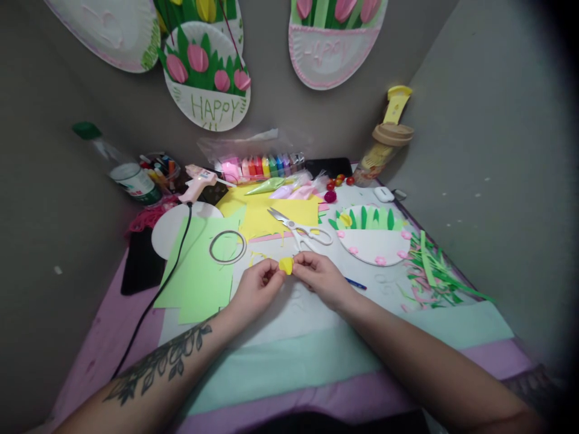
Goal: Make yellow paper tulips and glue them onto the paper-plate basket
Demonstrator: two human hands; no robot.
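A small yellow paper petal (286, 265) is pinched between both hands above the table's middle. My left hand (259, 282) grips its left edge with thumb and fingertips closed. On the opposite edge, my right hand (322, 277) holds it in the same kind of pinch. White-handled scissors (301, 229) lie partly open just beyond the hands. A blue pen (356, 283) rests beside my right wrist. To the right lies a paper plate (375, 246) decorated with green paper leaves, one yellow flower and pink flowers along its rim.
Green paper sheets (199, 271), a tape roll (227, 247) and yellow paper (283, 214) cover the left and centre. A pink glue gun (199, 182) trails a black cord. Paper scraps (434, 271) pile at right. A bottle (131, 178) and a lidded cup (382, 150) stand behind.
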